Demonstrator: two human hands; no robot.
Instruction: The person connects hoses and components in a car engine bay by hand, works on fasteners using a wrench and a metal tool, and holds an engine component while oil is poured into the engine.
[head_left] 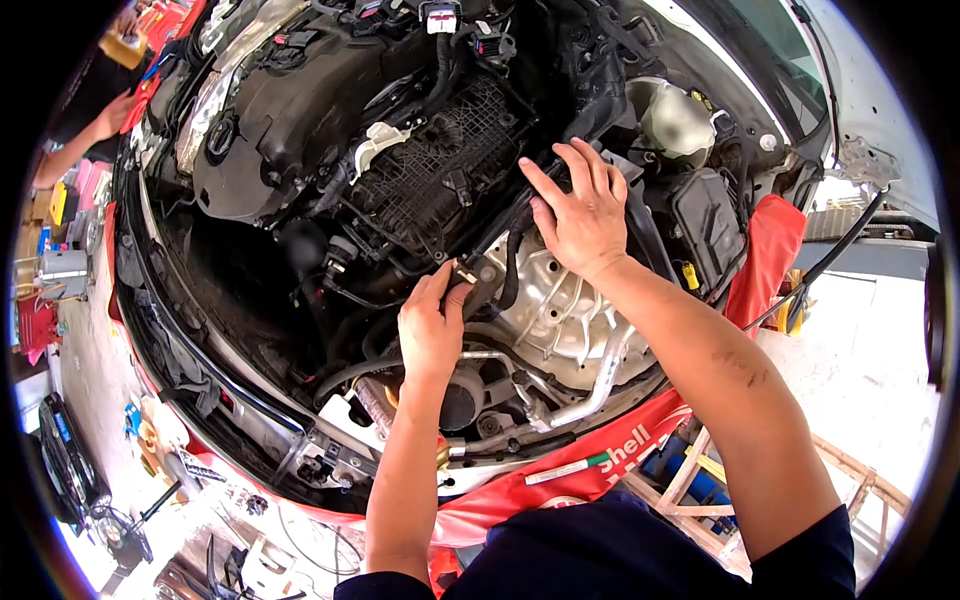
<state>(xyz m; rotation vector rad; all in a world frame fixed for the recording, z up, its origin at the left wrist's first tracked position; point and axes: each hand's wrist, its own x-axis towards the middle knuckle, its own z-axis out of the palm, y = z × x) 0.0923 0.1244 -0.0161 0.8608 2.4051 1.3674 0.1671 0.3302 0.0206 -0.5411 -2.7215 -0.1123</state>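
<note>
My left hand (430,335) is at the front edge of the engine, its thumb and fingers closed together. At its fingertips is a small part with a shiny, brassy face (465,273); what the fingers grip is mostly hidden. Up and to the right, my right hand (585,220) has its fingers spread and lies over a black wiring harness (516,250). Between the hands and the right side sits a silver ribbed metal housing (550,300). The black textured intake manifold (435,165) lies just beyond both hands.
A red fender cover (640,440) drapes the car's front edge, with a white and green marker (567,469) on it. A black lidded box (700,225) and a white reservoir (678,122) stand at right. A wooden frame (690,480) is below. Another person's hand (112,115) shows far left.
</note>
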